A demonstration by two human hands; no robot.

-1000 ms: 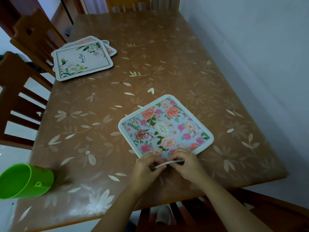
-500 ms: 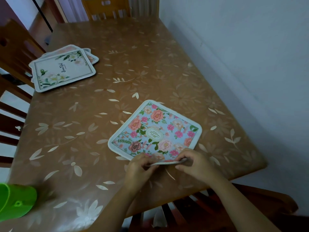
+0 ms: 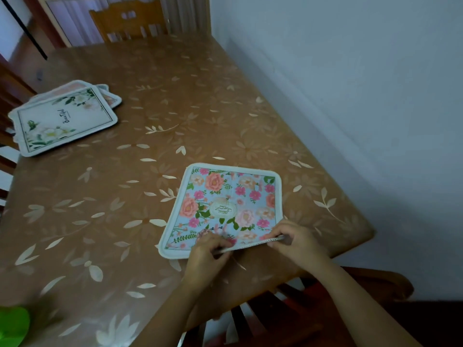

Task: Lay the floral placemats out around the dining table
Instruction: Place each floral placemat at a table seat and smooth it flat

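Near the front edge of the tabletop (image 3: 175, 116) lies the blue floral placemat (image 3: 225, 204), its near edge raised slightly. Both the left hand (image 3: 205, 254) and the right hand (image 3: 298, 242) hold that edge in a pinching grip. A stack of placemats (image 3: 65, 118) sits at the far left, well apart.

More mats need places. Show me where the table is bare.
Bare: the far end before the far chair, the middle between the mat stack and the blue floral placemat, and the near left between that placemat and the green cup. Crowded: the near edge, where left hand and right hand pinch the placemat.
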